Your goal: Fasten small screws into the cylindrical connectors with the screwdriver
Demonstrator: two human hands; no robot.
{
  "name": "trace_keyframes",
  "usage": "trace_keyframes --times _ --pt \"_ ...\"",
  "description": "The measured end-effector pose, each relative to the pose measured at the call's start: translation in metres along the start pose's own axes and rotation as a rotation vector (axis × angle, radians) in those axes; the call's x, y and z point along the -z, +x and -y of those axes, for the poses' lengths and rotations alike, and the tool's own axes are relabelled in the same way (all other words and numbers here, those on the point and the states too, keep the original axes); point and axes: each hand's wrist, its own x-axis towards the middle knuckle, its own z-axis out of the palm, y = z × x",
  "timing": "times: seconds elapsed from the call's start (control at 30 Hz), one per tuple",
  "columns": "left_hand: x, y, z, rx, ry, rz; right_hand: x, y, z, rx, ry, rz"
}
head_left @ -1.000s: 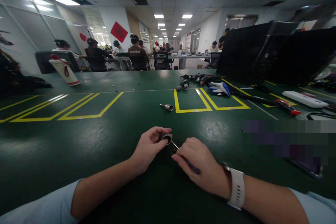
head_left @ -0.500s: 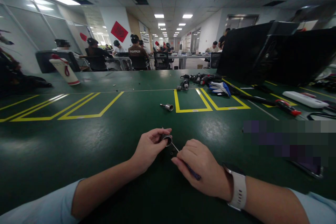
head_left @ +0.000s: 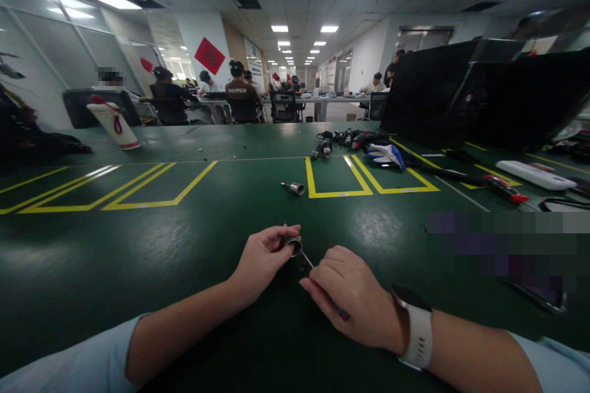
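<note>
L hand (head_left: pixel 263 261) fingers pinch a metal cup-shaped part (head_left: pixel 294 248), its far side hidden; part's btwn hands, open end twd R. R hand (head_left: pixel 353 295) fingers curled tight rnd screwdriver (head_left: pixel 308 259), most of handle hidden; can't tell if tip's inside. Dark bits (head_left: pixel 302 268) nearby too small to ID. Brown shirt (head_left: pixel 240 91) reads "PUMPKIN"; tape labels (head_left: pixel 342 194) illegible.

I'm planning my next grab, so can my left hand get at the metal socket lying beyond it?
Probably yes: the metal socket lies just past your left hand, with green tabletop between. That hand is pinching a metal cup, though, and would likely need to let go first.
</note>
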Motion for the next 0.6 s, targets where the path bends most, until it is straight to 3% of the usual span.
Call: trace_keyframes --times 0.6 --pt "-0.0006 -0.0002 -0.0007 0.043 -0.028 0.022 -0.0015 -0.0005 -0.0008 -0.001 -0.011 0.044"
